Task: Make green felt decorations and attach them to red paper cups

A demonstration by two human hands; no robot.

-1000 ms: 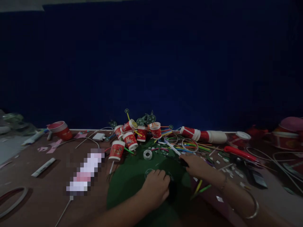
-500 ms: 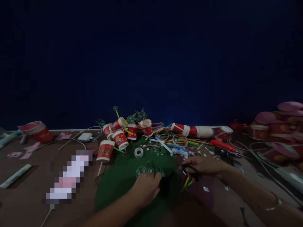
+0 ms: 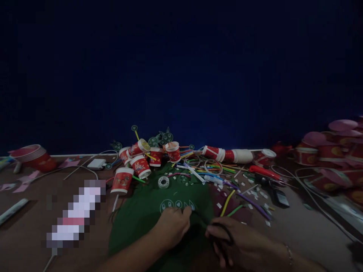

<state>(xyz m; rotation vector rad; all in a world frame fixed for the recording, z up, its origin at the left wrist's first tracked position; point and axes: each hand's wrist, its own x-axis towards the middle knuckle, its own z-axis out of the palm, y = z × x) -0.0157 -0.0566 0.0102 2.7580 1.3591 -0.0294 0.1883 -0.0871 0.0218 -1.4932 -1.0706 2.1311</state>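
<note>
My left hand (image 3: 173, 227) is closed, thumb against bent fingers, on a dark green sheet (image 3: 134, 221). White outlines of small circles and pointed ears (image 3: 178, 204) are drawn on the sheet, just beyond my knuckles. In my right hand (image 3: 244, 238) are black-handled scissors (image 3: 228, 231), the loops around my fingers. Their blades point left toward the sheet beside my left hand; the dim light hides the tips. A tape roll (image 3: 163, 182) lies on the sheet's far part.
Red paper cups (image 3: 122, 181) with straws and green cutouts cluster at the back. Coloured straws (image 3: 227, 202) and white scraps lie right of the sheet. A red-handled cutter (image 3: 263, 172) is behind them. A pixelated bright device (image 3: 81, 215) with a cable lies left. Stacked cups (image 3: 330, 155) stand far right.
My right hand has come down and nearer with the scissors, turning their blades toward the sheet. The straws beneath it are uncovered. My left hand stays on the sheet; the view shifts slightly.
</note>
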